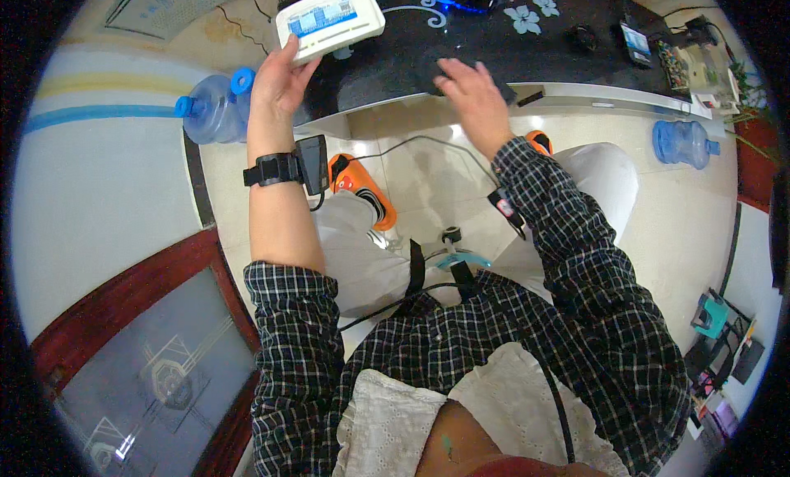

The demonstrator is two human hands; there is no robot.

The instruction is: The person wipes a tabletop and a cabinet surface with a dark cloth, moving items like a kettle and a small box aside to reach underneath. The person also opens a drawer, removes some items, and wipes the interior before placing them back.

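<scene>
My left hand (281, 79) grips the lower left edge of a white plastic box (364, 17), which looks like a router or modem. The box is tilted above the black tabletop (395, 63), and its blue-and-white label bearing writing faces me. Over the table's front edge, my right hand (475, 100) has its fingers apart, with nothing visibly gripped. A dark, flat thing (507, 94) shows beside and partly under that hand; I cannot tell what it is or whether the hand touches it. A black strap with a dark device (311, 165) sits on my left wrist.
A phone (636, 45) and a black computer mouse (583, 37) lie on the table's right part. Large blue water bottles (210, 109) stand at the left; another bottle (682, 143) lies on the floor at right. A black cable (426, 139) hangs between my arms.
</scene>
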